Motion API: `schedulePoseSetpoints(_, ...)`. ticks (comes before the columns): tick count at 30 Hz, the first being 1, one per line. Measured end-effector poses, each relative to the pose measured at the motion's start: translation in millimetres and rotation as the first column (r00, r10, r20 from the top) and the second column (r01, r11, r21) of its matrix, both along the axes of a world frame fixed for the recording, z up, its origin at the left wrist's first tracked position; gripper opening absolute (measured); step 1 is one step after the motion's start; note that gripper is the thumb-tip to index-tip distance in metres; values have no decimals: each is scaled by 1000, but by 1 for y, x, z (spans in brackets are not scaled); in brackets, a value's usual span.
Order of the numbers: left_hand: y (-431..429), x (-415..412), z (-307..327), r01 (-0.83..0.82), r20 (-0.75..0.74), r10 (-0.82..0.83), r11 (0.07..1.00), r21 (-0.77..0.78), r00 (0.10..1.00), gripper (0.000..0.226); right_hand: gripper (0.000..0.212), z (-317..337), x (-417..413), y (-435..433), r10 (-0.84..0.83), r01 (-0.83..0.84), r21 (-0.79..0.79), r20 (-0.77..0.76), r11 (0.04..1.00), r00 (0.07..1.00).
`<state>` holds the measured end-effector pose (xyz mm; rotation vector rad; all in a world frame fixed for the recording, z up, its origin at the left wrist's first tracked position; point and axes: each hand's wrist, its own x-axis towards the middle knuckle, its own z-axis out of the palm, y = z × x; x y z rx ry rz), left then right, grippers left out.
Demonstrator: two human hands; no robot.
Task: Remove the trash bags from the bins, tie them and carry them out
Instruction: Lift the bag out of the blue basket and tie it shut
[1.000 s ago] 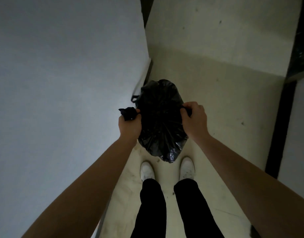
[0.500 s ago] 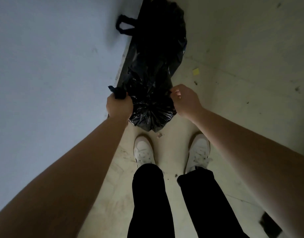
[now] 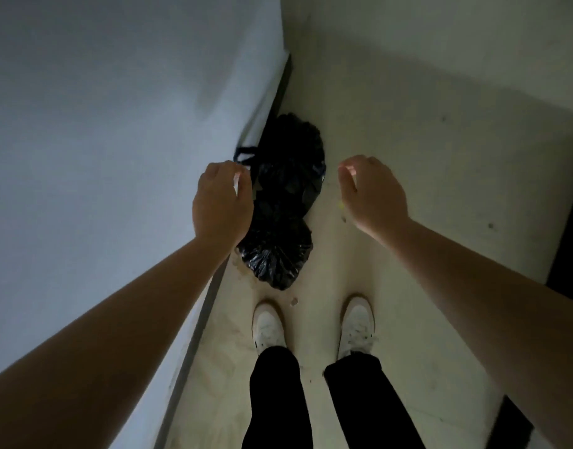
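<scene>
The near trash bag (image 3: 275, 254) and far trash bag (image 3: 291, 147) lie touching on the floor (image 3: 417, 280) against the wall (image 3: 100, 150). The left hand (image 3: 222, 202) and right hand (image 3: 374, 196) hover above, each grip released and empty.

Single head view, wide-angle, faces steeply down; left hand (image 3: 220, 202), right hand (image 3: 375, 199) close below lens, floor (image 3: 424, 150) farther; edges probably distorted.

Indoor corridor, bare wall (image 3: 100, 131), pale floor (image 3: 417, 196)
</scene>
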<state>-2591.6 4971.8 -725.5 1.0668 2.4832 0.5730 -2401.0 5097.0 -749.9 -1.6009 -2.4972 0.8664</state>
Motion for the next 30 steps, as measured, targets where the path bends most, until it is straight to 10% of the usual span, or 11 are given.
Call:
schedulePoseSetpoints(7, 117, -8, 273, 431, -425, -286, 852, 296, 859, 33, 25, 288, 33, 106, -12, 67, 506, -110, 860, 994)
schedulePoseSetpoints(18, 195, 101, 741, 792, -857, -157, 490, 364, 491, 45, 38, 743, 181, 132, -66, 149, 938, -135, 313, 989)
schedulePoseSetpoints(30, 99, 342, 853, 939, -901, -284, -9, 345, 328, 61, 49, 855, 397, -129, -665, 254, 960, -113, 119, 739)
